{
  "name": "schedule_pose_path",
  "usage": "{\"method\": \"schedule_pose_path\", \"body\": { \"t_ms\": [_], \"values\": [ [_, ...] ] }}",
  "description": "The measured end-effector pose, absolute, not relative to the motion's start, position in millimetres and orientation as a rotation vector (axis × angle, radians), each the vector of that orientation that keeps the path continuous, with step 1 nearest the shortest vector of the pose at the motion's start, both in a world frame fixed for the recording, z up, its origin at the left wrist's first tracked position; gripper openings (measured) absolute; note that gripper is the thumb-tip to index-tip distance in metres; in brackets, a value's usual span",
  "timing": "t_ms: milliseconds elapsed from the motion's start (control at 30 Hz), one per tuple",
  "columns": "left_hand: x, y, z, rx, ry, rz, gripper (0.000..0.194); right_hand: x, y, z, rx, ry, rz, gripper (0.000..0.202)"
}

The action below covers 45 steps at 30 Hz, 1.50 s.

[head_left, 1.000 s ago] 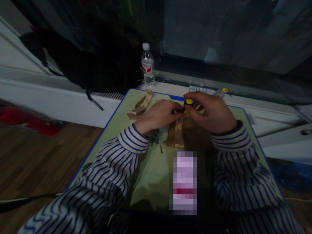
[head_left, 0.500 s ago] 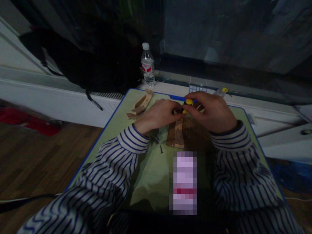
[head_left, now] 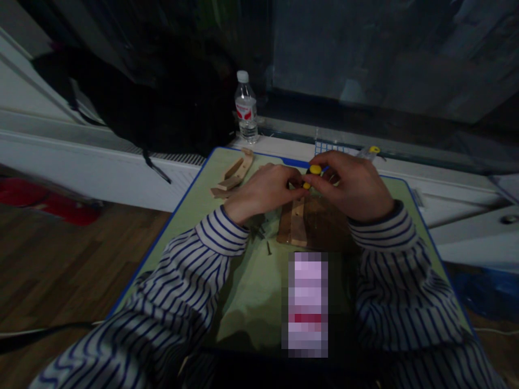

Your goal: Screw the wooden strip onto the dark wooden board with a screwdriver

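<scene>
A small yellow and black tool [head_left: 315,169] stands above the far part of a brown wooden board [head_left: 324,221]. My right hand [head_left: 351,183] has its thumb and fingers pinched round the tool's upper part. Just to the left, my left hand [head_left: 267,189] is closed at the tool's lower end, near a smaller yellow part; its fingertips partly hide what lies between them. Below both hands, a light wooden strip [head_left: 299,226] with a hole lies on the board. Several screws [head_left: 268,248] rest left of the board.
Angled wooden pieces [head_left: 235,175] lie at the green table's [head_left: 243,302] far left. Behind it, a water bottle [head_left: 246,108] and a yellow-ended cutter [head_left: 373,150] sit on the sill. A pixelated pink rectangle [head_left: 307,302] shows near the front.
My right fingers and the yellow top of the tool have shifted very slightly. My left hand has hardly moved.
</scene>
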<state>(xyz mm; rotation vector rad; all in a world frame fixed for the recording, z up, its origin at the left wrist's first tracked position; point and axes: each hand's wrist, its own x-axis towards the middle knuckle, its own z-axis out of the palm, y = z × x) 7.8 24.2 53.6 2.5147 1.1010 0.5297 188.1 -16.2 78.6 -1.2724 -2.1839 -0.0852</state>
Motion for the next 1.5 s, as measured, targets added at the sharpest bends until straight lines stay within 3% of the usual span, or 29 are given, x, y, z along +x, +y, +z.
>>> {"method": "schedule_pose_path", "body": {
  "t_ms": [733,1500],
  "values": [
    [6.6,25.5,51.3,2.564,1.05,0.518,0.031,185.7,-17.2,76.5,-1.211,-2.198,-0.07,0.035],
    [6.0,26.6,50.3,2.54,1.048,0.529,0.032,188.7,-15.2,75.5,-1.196,-2.212,-0.108,0.027]
  ]
}}
